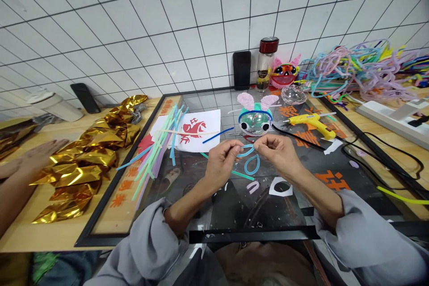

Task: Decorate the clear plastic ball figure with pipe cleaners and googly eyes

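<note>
Between my two hands is a light blue pipe cleaner (247, 148), bent double. My left hand (224, 157) pinches its left end between thumb and fingers. The fingertips of my right hand (275, 151) are closed on its other end. Just below lies a light blue pipe cleaner loop (252, 165) shaped like a teardrop; whether it joins the held piece I cannot tell. Behind my hands sits a clear ball with a green back, pink ears and googly eyes (255, 118). A small bent lilac piece (253, 187) and a green pipe cleaner (243, 175) lie nearer me.
A yellow glue gun (311, 124) with a black cord lies at right. Pipe cleaners (161, 147) lie on white paper at left, beside gold foil (87, 161) and another person's arm (20, 174). A glass bottle (264, 65) and tangled pipe cleaners (355, 71) stand along the wall.
</note>
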`<state>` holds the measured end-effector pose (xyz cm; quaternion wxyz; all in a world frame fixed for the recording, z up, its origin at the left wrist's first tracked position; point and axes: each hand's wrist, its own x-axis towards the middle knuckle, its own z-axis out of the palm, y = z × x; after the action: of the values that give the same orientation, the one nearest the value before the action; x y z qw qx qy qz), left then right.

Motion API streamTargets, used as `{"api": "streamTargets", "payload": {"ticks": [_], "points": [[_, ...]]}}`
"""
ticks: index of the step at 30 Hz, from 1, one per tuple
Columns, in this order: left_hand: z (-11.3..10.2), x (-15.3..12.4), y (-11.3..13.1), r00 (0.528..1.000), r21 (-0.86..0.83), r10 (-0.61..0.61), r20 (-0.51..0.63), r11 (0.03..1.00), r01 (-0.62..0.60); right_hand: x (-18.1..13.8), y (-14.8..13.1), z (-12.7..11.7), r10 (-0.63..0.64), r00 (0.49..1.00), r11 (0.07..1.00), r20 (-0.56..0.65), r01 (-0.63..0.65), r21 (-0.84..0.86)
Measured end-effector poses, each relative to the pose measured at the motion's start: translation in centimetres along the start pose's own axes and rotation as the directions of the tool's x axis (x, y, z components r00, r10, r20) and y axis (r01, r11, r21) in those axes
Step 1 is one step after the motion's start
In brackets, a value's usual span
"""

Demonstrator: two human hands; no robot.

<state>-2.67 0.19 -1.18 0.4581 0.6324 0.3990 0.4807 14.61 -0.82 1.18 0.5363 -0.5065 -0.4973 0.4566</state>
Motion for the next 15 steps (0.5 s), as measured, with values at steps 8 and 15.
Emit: {"api": "streamTargets", "payload": {"ticks": [8,15], "points": [[0.39,0.04,0.36,0.998,-0.163,-0.026,-0.055,0.987,0.017,0.14,-0.01,-0.07,0.006,0.999,0.999,-0.041,-0.004,0.037],[0.88,-0.07,0.15,0.99,-0.154,-0.141,-0.028,0.979,0.135,0.18,0.01,-0.06,-0.024,0.998,0.998,-0.05,0.026,0.049]]}}
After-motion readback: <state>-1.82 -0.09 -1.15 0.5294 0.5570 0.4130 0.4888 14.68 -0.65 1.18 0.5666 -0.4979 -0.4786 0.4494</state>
